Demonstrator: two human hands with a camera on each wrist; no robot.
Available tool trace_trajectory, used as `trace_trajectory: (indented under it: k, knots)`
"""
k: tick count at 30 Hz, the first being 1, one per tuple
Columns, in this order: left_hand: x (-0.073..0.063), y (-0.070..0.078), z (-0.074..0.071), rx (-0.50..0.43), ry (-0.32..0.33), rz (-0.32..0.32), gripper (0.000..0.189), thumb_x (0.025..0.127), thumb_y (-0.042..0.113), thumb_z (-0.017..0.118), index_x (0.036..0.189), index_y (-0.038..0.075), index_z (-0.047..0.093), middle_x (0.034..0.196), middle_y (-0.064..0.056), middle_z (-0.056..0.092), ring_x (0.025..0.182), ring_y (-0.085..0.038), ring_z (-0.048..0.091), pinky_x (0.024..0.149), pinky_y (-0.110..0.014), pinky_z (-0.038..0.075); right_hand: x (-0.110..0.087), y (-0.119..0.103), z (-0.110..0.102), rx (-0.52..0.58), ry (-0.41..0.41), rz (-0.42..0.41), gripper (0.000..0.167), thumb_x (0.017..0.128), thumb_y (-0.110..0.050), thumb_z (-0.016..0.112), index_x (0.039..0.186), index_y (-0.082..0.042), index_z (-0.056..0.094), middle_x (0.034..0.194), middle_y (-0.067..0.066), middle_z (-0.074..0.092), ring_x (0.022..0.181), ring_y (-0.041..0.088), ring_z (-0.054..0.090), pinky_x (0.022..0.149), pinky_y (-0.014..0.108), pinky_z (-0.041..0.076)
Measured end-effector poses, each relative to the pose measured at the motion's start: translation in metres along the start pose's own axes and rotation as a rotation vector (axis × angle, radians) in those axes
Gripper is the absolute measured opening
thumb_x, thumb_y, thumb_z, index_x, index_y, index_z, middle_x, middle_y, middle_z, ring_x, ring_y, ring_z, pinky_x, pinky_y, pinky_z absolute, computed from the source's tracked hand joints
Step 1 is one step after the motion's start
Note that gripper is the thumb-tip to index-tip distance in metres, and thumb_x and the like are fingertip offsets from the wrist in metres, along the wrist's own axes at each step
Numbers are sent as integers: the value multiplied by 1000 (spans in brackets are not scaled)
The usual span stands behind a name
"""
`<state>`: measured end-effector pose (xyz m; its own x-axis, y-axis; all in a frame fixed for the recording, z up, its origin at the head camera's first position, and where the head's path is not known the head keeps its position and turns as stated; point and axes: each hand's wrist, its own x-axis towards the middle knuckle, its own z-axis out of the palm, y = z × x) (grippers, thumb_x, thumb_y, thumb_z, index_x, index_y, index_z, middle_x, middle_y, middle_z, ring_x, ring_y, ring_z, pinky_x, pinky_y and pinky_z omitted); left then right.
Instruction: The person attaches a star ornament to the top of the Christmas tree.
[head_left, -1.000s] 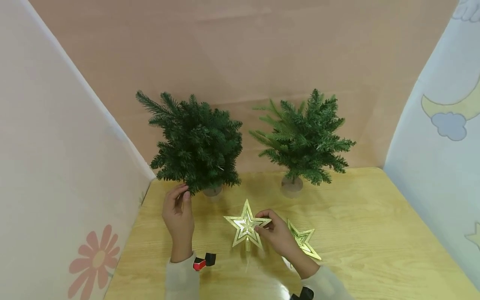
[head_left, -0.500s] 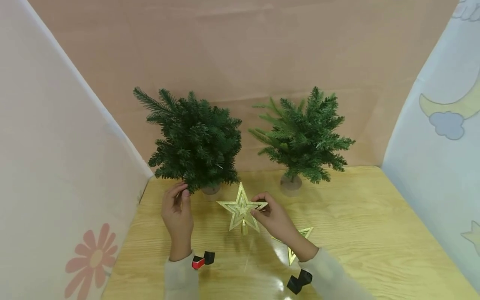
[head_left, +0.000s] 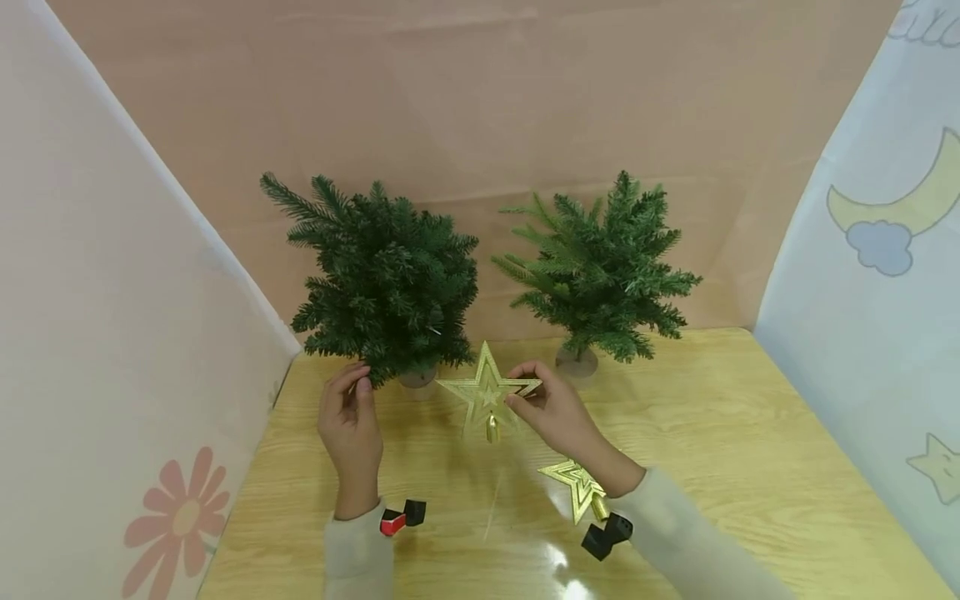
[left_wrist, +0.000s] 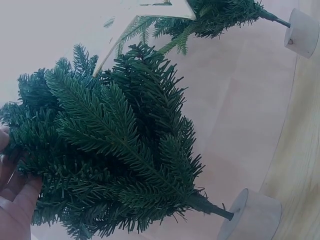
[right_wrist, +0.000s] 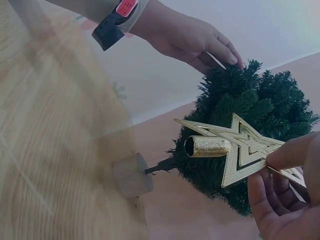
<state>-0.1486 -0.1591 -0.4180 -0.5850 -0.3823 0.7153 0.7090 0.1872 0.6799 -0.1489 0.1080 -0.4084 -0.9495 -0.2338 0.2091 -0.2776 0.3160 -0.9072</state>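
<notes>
My left hand [head_left: 351, 433] pinches the lower front branches of the left small Christmas tree [head_left: 390, 283], a dense dark green one. In the left wrist view, its fingers [left_wrist: 22, 200] are partly hidden among the needles. A gold star tree topper [head_left: 487, 390] is upright in my right hand [head_left: 558, 412], thumb in front and fingers behind one arm of it. The right wrist view shows the star's hollow socket [right_wrist: 210, 146] pointing away from the hand, with the left tree behind it. A second gold star topper [head_left: 573, 483] lies on the table beneath my right forearm.
Another small Christmas tree [head_left: 607, 275] stands at the back right on a round base [head_left: 577, 362]. The left tree's round pale base [left_wrist: 255, 215] sits on the wooden table [head_left: 720, 467]. A pinkish backdrop [head_left: 480, 92] hangs behind, with printed side cloths at left and right.
My right hand has raised the star topper away from me, toward the left tree. The star on the table shows more from under the forearm. My left hand stays at the branches.
</notes>
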Motion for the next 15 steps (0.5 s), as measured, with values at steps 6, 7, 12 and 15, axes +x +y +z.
trace_trajectory:
  k: [6, 7, 12, 15]
  knots:
    - [2, -1, 0, -26, 1, 8, 14, 93, -17, 49, 102, -20, 59, 108, -27, 58, 109, -32, 55, 85, -25, 50, 7, -1, -6, 2, -21, 26, 25, 92, -8, 68, 114, -13, 58, 120, 9, 56, 87, 20, 65, 75, 32, 57]
    - [2, -2, 0, -27, 0, 11, 14, 93, -17, 49, 102, -20, 59, 108, -27, 58, 109, -32, 55, 85, -25, 50, 7, -2, -7, 4, -24, 28, 25, 92, -8, 68, 114, -13, 58, 120, 9, 56, 88, 21, 65, 74, 33, 57]
    - [1, -3, -1, -36, -6, 14, 14, 93, -16, 49, 102, -21, 58, 108, -28, 58, 109, -32, 55, 93, -29, 49, 11, -7, -12, 15, -26, 24, 25, 92, -8, 68, 115, -11, 57, 120, 10, 56, 88, 22, 63, 73, 34, 55]
    - [2, -4, -1, -46, -1, 11, 14, 94, -15, 49, 102, -21, 58, 108, -28, 58, 109, -32, 55, 95, -31, 49, 14, -8, -14, 33, -33, 31, 25, 93, -11, 68, 115, -12, 57, 121, 9, 55, 87, 23, 63, 72, 35, 55]
